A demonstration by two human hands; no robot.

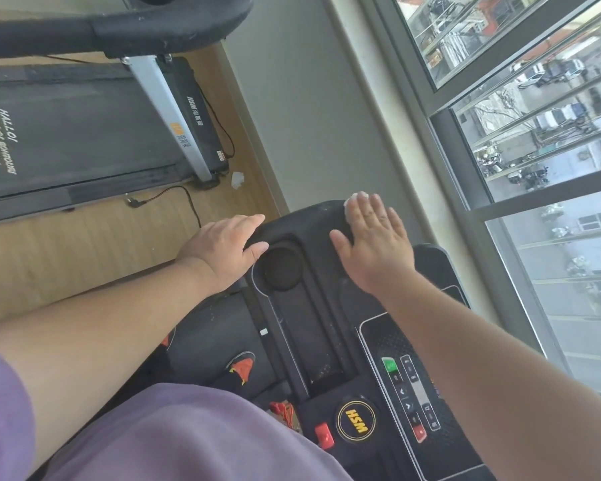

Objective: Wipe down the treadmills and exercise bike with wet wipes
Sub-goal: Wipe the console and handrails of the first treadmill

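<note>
**Wipe under a flat palm on the treadmill console**

The right hand lies flat on the far corner of the black treadmill console, fingers straight and spread. The white wet wipe is under those fingers, pressed against the console's top edge; only a small crumpled bit of it shows past the fingertips and beside the index finger, so most of it is hidden by the hand.

The left hand rests on the console's left end. Its fingers bend over the outer edge, the thumb lies on top beside the round cup holder, and it holds on to that edge. The two hands are apart, with the cup holder and a stretch of bare console between them.

The cup holder is a dark round well; nothing can be made out inside it. Next to it runs a long shallow tray in the console, with pale specks near its lower end.

Nearer the body sit a button panel with a green and a red key, a round yellow-lettered badge and a red clip.

A second treadmill stands to the left on the wooden floor, and a small crumpled white piece lies on the floor by its front end. A window runs along the right.
</note>
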